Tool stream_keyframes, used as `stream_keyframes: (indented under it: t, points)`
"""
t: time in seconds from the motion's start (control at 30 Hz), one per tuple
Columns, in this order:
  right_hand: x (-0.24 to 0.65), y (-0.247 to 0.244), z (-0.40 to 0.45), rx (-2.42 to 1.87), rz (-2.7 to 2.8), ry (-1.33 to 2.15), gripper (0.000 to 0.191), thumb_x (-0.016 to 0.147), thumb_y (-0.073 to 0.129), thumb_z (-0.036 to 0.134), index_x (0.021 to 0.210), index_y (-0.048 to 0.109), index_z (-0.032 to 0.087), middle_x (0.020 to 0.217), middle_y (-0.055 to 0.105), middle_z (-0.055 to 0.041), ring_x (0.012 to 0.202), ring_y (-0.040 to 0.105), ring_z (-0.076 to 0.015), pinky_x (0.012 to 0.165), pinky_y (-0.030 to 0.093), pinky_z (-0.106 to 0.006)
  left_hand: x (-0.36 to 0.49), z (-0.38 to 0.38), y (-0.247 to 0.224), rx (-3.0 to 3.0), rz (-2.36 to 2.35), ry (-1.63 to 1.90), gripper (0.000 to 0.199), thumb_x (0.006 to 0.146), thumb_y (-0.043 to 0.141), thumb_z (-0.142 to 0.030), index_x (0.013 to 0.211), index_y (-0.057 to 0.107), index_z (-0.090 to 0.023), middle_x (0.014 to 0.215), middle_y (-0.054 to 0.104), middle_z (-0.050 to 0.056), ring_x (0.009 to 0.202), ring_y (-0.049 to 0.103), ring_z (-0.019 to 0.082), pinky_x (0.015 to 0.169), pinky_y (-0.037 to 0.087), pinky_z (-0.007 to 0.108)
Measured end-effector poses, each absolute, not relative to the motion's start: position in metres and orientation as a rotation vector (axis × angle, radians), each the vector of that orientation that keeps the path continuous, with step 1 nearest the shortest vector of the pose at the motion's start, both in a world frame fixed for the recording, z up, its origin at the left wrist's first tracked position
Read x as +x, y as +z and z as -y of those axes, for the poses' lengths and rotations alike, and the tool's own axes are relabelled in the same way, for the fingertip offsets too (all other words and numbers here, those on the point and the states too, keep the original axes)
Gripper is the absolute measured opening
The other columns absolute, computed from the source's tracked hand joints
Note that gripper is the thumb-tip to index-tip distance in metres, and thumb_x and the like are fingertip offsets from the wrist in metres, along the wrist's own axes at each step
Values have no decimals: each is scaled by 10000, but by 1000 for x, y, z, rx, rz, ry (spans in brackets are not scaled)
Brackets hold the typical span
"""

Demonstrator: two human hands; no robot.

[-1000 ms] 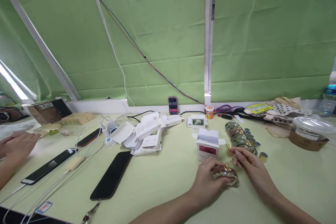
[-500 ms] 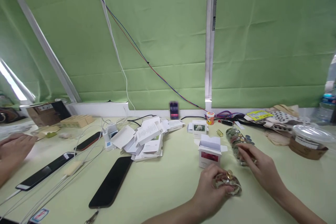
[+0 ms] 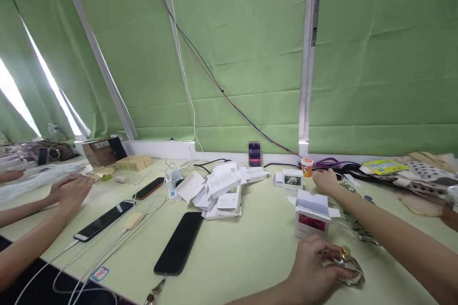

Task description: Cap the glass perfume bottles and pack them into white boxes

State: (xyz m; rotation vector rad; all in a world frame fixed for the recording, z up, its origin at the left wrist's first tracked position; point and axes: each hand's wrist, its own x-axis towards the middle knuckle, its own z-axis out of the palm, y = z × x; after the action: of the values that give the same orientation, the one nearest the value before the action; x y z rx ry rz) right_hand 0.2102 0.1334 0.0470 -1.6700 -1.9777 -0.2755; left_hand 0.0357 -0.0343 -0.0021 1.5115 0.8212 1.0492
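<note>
My left hand [image 3: 311, 269] is closed round a clear, rounded piece with a gold knob [image 3: 345, 252] on top, held low over the table in front of an open white box [image 3: 311, 224] with a red picture. Stretched far forward, my right hand [image 3: 326, 181] is down on the table near a small orange jar [image 3: 307, 167]. Its fingers are curled, and what lies under them is hidden. Beneath my right forearm runs a row of clear and greenish pieces [image 3: 361, 228], partly covered by the arm.
A heap of flattened white boxes [image 3: 222, 190] lies mid-table, with a black phone [image 3: 179, 243] before it. A white box with a flower picture [image 3: 292, 182] stands behind the open one. Cables and another phone [image 3: 103, 221] are at left, near another person's hands [image 3: 73, 190].
My right hand has left the row of clear pieces and reached forward and left, covering the spot of a small gold item. The view has turned left. My left hand keeps its grip.
</note>
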Motion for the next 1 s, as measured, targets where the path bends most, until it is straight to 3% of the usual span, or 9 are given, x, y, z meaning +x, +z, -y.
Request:
stream_keyframes:
  t: [0.23, 0.3, 0.37, 0.43, 0.47, 0.6, 0.77, 1.0]
  points:
    - [211, 42, -113, -1677, 1944, -141, 267, 990, 461, 290, 1186, 585, 157, 1175, 620, -67, 1006, 637, -209, 832, 532, -405, 34, 34, -4, 1532, -761, 1074, 328, 520, 844, -72, 820, 779, -188, 857, 689, 42, 794, 618, 189, 746, 510, 284]
    - [223, 51, -94, -1629, 1887, -153, 257, 946, 552, 298, 1162, 589, 163, 1144, 635, -74, 954, 650, -201, 804, 544, -392, 34, 33, -4, 1565, -772, 1064, 298, 552, 821, -70, 825, 771, -180, 845, 675, 36, 789, 607, 185, 748, 497, 287]
    - [237, 59, -66, -1560, 1830, -164, 262, 982, 450, 279, 1140, 590, 124, 1050, 660, -130, 893, 662, -219, 782, 543, -369, 34, 33, -3, 1588, -790, 1057, 263, 587, 787, -64, 828, 758, -166, 843, 663, 34, 778, 595, 180, 736, 484, 289]
    - [247, 61, -31, -1496, 1776, -155, 317, 1006, 338, 318, 1196, 538, 162, 937, 677, -95, 772, 673, -199, 707, 558, -338, 34, 33, -1, 1609, -798, 1058, 235, 613, 759, -69, 829, 745, -159, 849, 657, 34, 774, 587, 178, 728, 475, 291]
    - [249, 58, -13, -1438, 1739, -130, 327, 996, 350, 363, 1215, 512, 182, 953, 671, -82, 780, 676, -196, 695, 564, -319, 34, 33, 0, 1625, -799, 1061, 226, 625, 748, -77, 835, 739, -159, 853, 655, 34, 780, 586, 180, 730, 471, 293]
    - [244, 34, 40, -1115, 1390, 194, 221, 863, 589, 422, 968, 646, 236, 1024, 658, -71, 993, 639, -249, 767, 562, -294, 34, 33, 2, 1679, -807, 1069, 231, 650, 728, -79, 865, 729, -165, 853, 657, 31, 805, 589, 182, 737, 457, 286]
    - [232, 13, 52, -1025, 1296, 596, 242, 816, 669, 389, 1020, 658, 258, 958, 704, -48, 860, 681, -207, 709, 581, -257, 34, 34, 5, 1751, -826, 1080, 274, 641, 750, -77, 895, 734, -178, 834, 658, 24, 798, 591, 184, 737, 451, 283]
    - [226, 16, 54, -1002, 1617, 453, 151, 869, 617, 314, 968, 719, 264, 957, 729, -40, 888, 689, -205, 754, 572, -255, 34, 34, 4, 1780, -746, 1086, 248, 660, 756, -92, 890, 745, -184, 839, 650, 33, 808, 600, 188, 736, 457, 276]
